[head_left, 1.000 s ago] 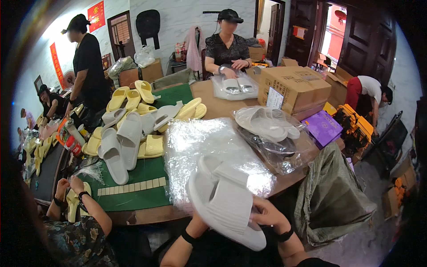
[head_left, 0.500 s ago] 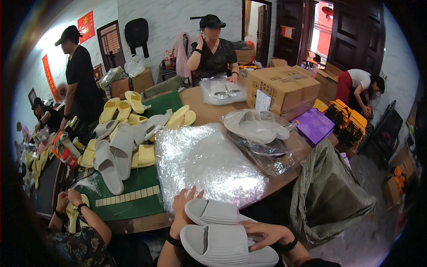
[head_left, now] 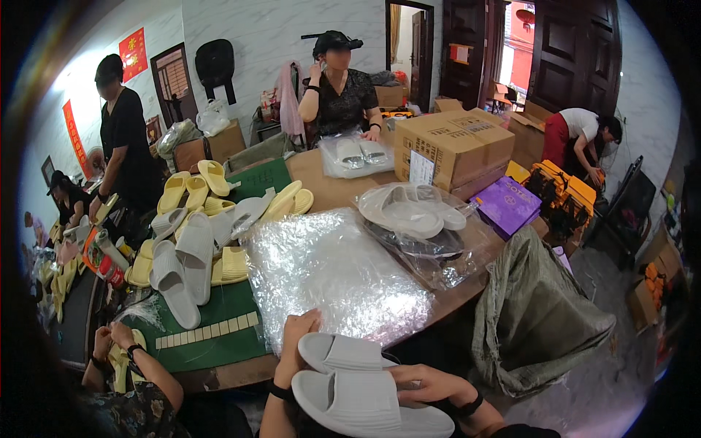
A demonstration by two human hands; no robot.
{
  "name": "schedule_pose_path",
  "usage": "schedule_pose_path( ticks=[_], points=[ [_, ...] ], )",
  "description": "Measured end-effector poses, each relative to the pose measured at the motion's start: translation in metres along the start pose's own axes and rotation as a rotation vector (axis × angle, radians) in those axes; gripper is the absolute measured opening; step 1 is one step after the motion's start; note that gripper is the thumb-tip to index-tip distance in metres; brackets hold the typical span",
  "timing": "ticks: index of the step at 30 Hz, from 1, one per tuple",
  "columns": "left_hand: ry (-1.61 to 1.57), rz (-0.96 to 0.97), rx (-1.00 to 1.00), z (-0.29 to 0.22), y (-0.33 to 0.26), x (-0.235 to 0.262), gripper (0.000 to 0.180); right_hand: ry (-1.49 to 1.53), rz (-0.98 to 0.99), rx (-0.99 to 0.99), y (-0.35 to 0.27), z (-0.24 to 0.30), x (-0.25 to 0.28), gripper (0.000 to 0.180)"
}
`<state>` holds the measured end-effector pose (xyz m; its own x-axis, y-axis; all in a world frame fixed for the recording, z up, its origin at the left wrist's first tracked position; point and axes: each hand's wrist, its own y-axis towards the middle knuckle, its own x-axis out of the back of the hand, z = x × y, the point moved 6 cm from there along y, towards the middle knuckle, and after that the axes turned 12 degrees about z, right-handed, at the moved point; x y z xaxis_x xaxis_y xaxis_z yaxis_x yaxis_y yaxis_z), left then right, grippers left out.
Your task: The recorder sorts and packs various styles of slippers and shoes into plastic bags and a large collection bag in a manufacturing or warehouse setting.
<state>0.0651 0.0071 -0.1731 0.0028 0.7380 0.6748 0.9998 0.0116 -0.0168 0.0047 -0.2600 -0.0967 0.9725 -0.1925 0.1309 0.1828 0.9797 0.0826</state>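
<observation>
A pair of light grey slippers (head_left: 361, 398) lies side by side in front of me, close to the table's near edge. My right hand (head_left: 427, 383) grips the pair from the right, thumb and fingers around the heel ends behind the straps. To the left of the slippers, my left hand (head_left: 298, 334) reaches over the near edge of a stack of clear plastic bags (head_left: 328, 270). Its fingers are drawn together at the bags' edge, appearing to pinch the plastic; the fingertips are partly hidden.
Yellow and grey slippers (head_left: 193, 252) are piled on a green mat (head_left: 226, 350) at left. Bagged slippers (head_left: 412, 212), a cardboard box (head_left: 453, 146) and a purple bag (head_left: 507, 204) occupy the right. A woven sack (head_left: 537, 314) stands beside the table. A co-worker's hands (head_left: 113, 337) work at lower left.
My left hand's fingers have gone from spread on the plastic bags to drawn together at their edge. The slippers and my right hand have shifted slightly left. The whole view has shifted a little.
</observation>
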Motion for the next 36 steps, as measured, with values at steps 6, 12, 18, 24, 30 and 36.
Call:
schedule_pose_path(
  ticks=[6,12,18,24,30,36],
  points=[
    [0.399,-0.346,-0.172,-0.054,-0.024,0.023,0.026,-0.436,-0.422,-0.067,-0.009,0.015,0.014,0.024],
    [-0.287,-0.128,-0.246,-0.058,-0.023,0.019,0.033,-1.013,-0.609,-0.129,-0.003,0.011,0.01,0.018],
    [0.355,-0.207,-0.13,-0.098,-0.038,0.011,0.035,-1.259,-0.609,-0.111,0.013,0.008,0.0,0.025],
    [0.594,-0.231,-0.24,-0.125,-0.046,-0.011,0.038,-1.326,-0.524,-0.191,0.021,-0.003,-0.004,0.029],
    [0.6,-0.221,-0.296,-0.138,-0.051,-0.016,0.04,-1.406,-0.488,-0.272,0.021,-0.018,-0.006,0.029],
    [0.511,-0.134,-0.382,-0.148,-0.058,-0.04,0.045,-1.328,-0.622,-0.313,0.03,-0.019,0.006,0.038]
  ],
)
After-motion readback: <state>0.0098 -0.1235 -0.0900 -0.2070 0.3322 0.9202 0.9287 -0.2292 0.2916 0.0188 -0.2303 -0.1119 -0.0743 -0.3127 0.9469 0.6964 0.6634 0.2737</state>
